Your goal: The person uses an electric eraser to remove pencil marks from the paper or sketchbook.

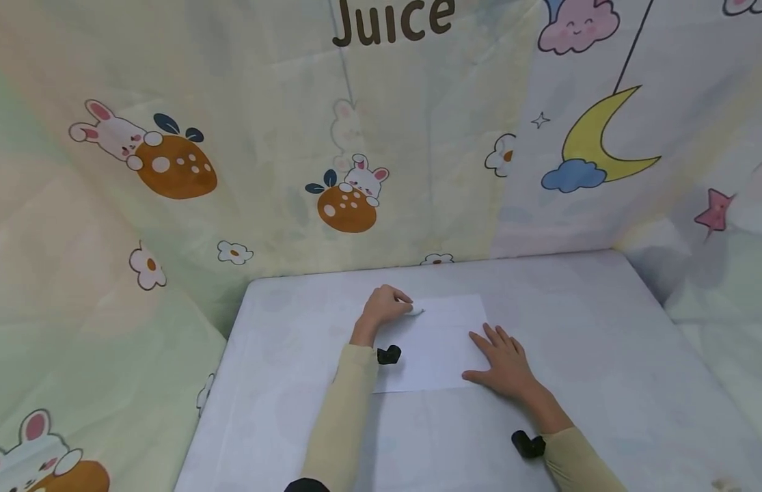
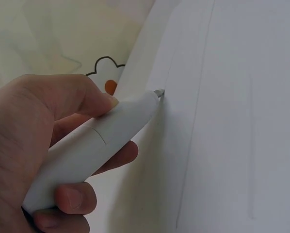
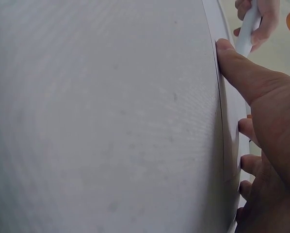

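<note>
My left hand (image 1: 385, 306) grips a thick white pen (image 2: 82, 150) with a small grey tip. In the left wrist view the thumb and fingers wrap its barrel, and the tip meets the white sheet of paper (image 1: 442, 355) near its far side. Thin, faint lines run across the paper; whether they are drawn or creased, I cannot tell. Spread flat, my right hand (image 1: 506, 365) rests on the paper's right edge. The right wrist view shows its thumb (image 3: 237, 68) at the sheet's near edge, with nothing in its grasp.
A pale cloth covers the table (image 1: 282, 383) under the paper. Behind it hangs a printed curtain (image 1: 264, 137) with rabbits, a moon and flowers. Dark wrist-camera pieces (image 1: 389, 354) stick out beside both cuffs.
</note>
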Motion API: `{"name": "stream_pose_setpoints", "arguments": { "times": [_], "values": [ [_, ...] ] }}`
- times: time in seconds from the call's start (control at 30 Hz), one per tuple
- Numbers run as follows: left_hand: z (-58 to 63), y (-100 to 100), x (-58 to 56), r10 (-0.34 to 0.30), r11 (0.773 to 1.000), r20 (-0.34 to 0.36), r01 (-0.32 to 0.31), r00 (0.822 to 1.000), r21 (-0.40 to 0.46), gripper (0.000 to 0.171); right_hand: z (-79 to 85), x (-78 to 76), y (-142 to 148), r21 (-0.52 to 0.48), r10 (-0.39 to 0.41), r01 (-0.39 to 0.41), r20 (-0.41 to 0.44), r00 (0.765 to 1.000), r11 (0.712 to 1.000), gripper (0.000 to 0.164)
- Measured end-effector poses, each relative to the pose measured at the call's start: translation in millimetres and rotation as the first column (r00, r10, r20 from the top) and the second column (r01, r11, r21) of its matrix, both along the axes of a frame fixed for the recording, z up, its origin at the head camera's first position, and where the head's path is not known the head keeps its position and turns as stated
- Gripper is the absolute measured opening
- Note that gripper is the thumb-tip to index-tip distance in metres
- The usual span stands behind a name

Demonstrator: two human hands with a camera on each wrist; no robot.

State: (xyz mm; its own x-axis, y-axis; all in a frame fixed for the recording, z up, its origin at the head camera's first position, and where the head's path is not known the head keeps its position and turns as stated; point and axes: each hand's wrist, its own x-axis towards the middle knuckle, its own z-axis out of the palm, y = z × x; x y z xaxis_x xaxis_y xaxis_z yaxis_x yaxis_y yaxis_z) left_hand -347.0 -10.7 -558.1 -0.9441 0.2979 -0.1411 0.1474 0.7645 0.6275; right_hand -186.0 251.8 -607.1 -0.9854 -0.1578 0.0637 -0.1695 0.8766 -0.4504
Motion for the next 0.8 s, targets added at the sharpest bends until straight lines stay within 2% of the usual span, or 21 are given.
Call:
{"name": "stream_pose_setpoints", "arguments": {
  "times": [0.23,0.33,0.8],
  "values": [
    [4.7,-2,-0.2,-0.004,1.000,0.021,0.004,1.000,-0.006,0.017,2.4,0.8,-3,0.017,0.005,-0.005,-0.002,1.000,1.000,0.091],
    [2.8,-3,-0.8,-0.002,1.000,0.019,0.003,1.000,-0.020,0.017,3.6,1.7,-1,0.022,0.001,-0.001,-0.004,1.000,1.000,0.091],
    [-10.8,-5,1.1,0.013,0.999,-0.039,-0.012,0.999,0.038,0.015,3.4,0.1,-1,0.012,0.005,-0.005,0.008,1.000,1.000,0.091]
  ]
}}
